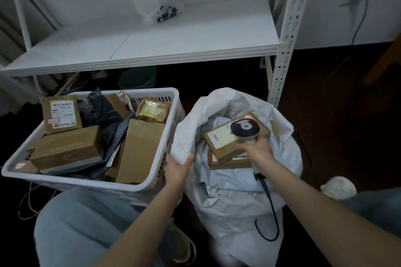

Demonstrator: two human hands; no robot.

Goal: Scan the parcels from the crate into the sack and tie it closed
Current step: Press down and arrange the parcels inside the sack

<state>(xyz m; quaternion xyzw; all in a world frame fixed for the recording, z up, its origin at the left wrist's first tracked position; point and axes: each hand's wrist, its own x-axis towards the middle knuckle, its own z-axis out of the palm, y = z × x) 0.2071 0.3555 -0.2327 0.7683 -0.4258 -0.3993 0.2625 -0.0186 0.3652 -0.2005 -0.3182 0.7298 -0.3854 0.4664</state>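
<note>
Parcel sorting, mid-shift, from my head camera: my left hand (179, 166) grips a fold of the rim of the white woven sack (191, 119), holding its mouth open just beside the white slatted plastic crate (156, 90); my right hand (255, 151) is closed round the pale handle of the black-headed handheld scanner (245, 129); the scanner's head sits over a flat brown cardboard box (225, 138) that lies on top of the load inside the sack; whether that hand also touches the box I cannot tell.

Beneath the box lie a second brown carton (230, 163) and several pale blue-grey plastic mailers (227, 182), so I judge a fair share already scanned and dropped in; the scanner's dark cable (270, 208) trails down the front of the sack.

The crate is far from empty; in it I can see a labelled brown box (60, 112), a dark grey plastic mailer (104, 115), a long brown carton (67, 146), a tall plain brown carton (141, 149) and a gold-taped parcel (153, 109), with more half hidden below; each of these, by my reckoning, needs scanning and moving across before the sack's neck can be gathered and tied; no tie or cord for that job shows itself plainly.

Behind stands a white metal shelf (173, 34) carrying a printed white plastic bag (155, 4).
</note>
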